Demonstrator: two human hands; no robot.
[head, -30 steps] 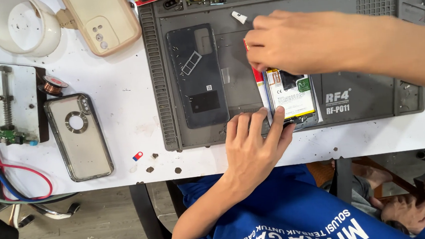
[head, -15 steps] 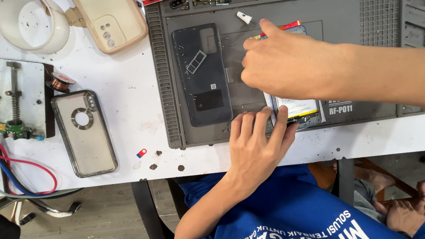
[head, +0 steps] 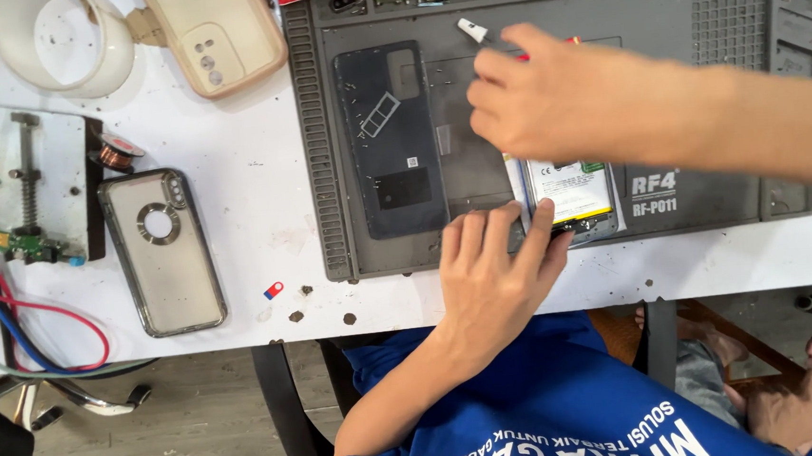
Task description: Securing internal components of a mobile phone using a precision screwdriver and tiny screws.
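My left hand (head: 490, 270) rests at the front edge of a grey work mat (head: 699, 65). Its fingers lie flat and its thumb presses the lower corner of an opened phone (head: 570, 188) with a white battery showing. Just above the phone hovers my right hand (head: 569, 102), which reaches in from the right. It grips a thin red-handled tool (head: 474, 31) whose white tip points up and left. The hand hides the upper half of the phone. A dark phone back cover (head: 390, 139) lies on the mat to the left.
On the white table at left lie a phone in a clear case (head: 162, 250), a beige case (head: 216, 36), a tape roll (head: 60, 43), a metal clamp jig (head: 26, 178) and coloured wires (head: 12, 313). Another person's hands (head: 798, 391) are at bottom right.
My right hand dropped over the phone with the tool, then rose slightly. My left hand stayed on the phone's lower edge.
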